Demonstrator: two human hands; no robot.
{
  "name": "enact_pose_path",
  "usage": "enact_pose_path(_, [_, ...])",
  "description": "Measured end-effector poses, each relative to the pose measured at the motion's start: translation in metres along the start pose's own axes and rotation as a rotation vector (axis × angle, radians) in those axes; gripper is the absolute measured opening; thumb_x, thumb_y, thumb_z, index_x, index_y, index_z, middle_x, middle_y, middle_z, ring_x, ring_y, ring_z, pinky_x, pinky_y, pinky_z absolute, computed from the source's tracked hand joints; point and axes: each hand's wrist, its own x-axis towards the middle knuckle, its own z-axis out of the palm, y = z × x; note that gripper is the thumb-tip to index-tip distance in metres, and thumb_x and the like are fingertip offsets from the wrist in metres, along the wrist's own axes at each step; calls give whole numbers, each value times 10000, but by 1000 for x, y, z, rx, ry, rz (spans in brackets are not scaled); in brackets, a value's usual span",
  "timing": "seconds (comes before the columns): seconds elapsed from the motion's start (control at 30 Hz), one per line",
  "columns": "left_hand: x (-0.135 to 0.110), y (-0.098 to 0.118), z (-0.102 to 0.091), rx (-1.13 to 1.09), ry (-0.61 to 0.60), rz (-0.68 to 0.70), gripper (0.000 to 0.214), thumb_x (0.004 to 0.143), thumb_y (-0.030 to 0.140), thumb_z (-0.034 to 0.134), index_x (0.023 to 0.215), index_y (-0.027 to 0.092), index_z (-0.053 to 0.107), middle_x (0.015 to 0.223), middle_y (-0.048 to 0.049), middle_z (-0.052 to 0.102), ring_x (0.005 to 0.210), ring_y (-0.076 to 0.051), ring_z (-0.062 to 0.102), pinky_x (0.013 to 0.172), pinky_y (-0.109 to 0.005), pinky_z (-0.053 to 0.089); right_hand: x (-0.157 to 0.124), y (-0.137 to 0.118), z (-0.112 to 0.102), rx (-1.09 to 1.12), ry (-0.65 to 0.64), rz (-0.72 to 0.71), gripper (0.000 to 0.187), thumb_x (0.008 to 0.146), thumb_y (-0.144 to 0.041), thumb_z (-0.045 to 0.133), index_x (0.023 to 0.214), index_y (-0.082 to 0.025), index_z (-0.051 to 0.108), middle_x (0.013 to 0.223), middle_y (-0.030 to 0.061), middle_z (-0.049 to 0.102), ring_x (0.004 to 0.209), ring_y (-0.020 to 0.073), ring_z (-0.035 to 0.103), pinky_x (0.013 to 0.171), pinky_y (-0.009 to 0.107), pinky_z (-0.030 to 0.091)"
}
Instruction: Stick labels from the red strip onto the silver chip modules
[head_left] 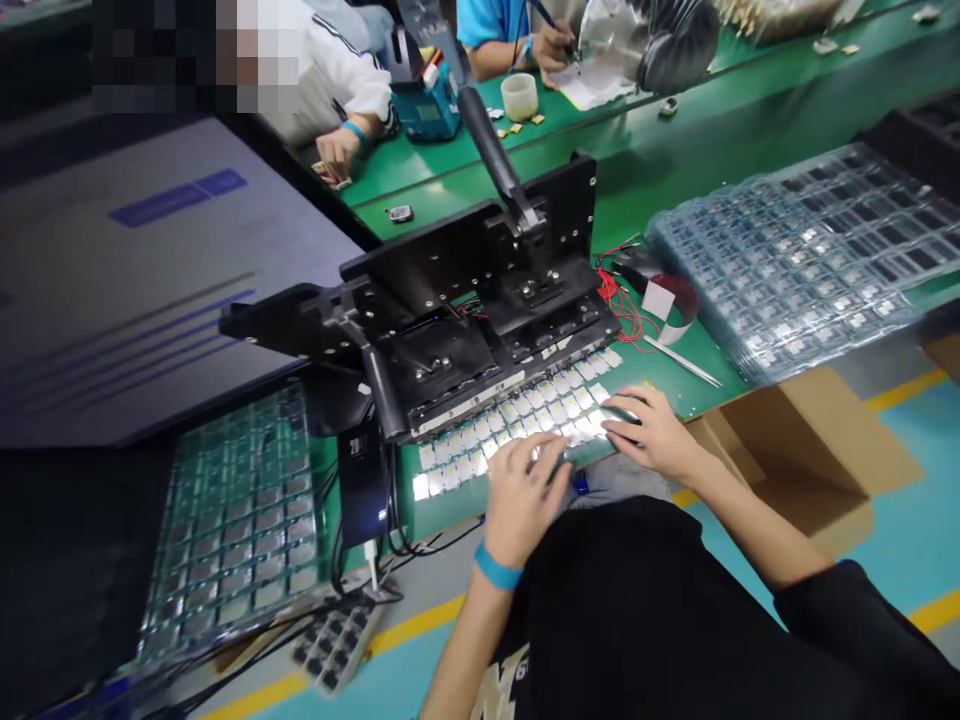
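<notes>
**Left hand (521, 500) and right hand (651, 435) over white pads (517, 425)**
Fingers on both hands curve loosely, not clenched, with their tips down at the rows; whether they grip a pad, I cannot tell. The pads lie in tight rows beneath and ahead of the fingers, along the front edge of the black fixture (480, 310) on the green bench (675, 370). Rows this tight favour light, spread fingertips that leave neighbouring pads undisturbed.

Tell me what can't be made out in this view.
Head view:
- White pieces under the left hand and right hand: hidden by those hands.
- Their surfaces near the right hand: washed out by glare.
- Parts in the clear tray: too small to identify.
- Blue-sleeved co-worker: cut off by the top edge.
</notes>
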Motion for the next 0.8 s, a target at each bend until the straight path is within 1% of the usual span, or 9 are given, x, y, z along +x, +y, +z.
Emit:
enact_pose_path(0.07, [20,17,21,17,31,-29,544,978,335,545,1507,333,416,1433,-119,549,1247,-341,528,1056,-554,420,-3,2,2,0,-24,-27,129,918,-226,638,1007,-214,730,1205,95,692,1198,301,543,966,509,498])
enact_pose_path(0.13, [30,25,28,39,39,-40,479,975,341,558,1449,314,493,1439,-115,553,1224,-344,525,1021,-554,439,-7,3,3,8,-45,-51,114,915,-220,639,994,-198,718,1205,94,696,1194,303,542,970,506,500])
enact_pose_path(0.23, [32,27,24,68,21,-15,363,975,323,561,1336,303,595,1410,-103,588,1172,-337,529,963,-547,472,-8,5,1,27,-68,-78,93,911,-224,639,970,-192,704,1180,91,704,1175,297,555,965,500,509])
enact_pose_path(0.3, [32,25,19,80,1,23,312,975,311,565,1280,306,629,1392,-87,609,1149,-324,532,947,-534,483,-7,6,-1,43,-79,-97,89,906,-223,639,965,-197,700,1153,88,711,1165,291,568,953,488,522])
enact_pose_path(0.4, [35,21,14,81,-33,99,271,975,298,573,1234,317,650,1347,-63,647,1106,-296,553,929,-508,496,-6,9,-1,69,-84,-121,91,902,-210,635,965,-200,700,1124,84,720,1168,282,579,944,471,542])
enact_pose_path(0.5, [41,16,12,73,-63,181,252,982,290,565,1216,317,654,1281,-61,684,1072,-276,575,909,-482,506,-6,10,1,94,-72,-126,77,898,-192,632,942,-195,696,1087,78,728,1166,271,587,953,454,556])
enact_pose_path(0.63, [52,10,10,52,-85,275,212,973,306,584,1166,303,671,1183,-71,706,1081,-259,594,921,-452,505,-4,6,-1,130,-30,-89,103,887,-169,631,970,-193,686,1043,76,726,1122,244,612,947,426,570])
enact_pose_path(0.73, [62,6,6,27,-69,306,181,945,344,621,1103,288,688,1101,-61,710,1050,-232,622,910,-403,509,7,5,-10,154,14,-55,136,887,-179,627,1009,-208,679,1047,74,719,1107,229,625,939,424,572])
enact_pose_path(0.8, [70,2,-1,17,-18,273,169,935,355,622,1074,291,696,1090,-53,704,1028,-218,634,904,-384,506,22,8,-17,164,40,-48,134,894,-212,631,1019,-221,679,1068,78,715,1110,232,631,944,437,567])
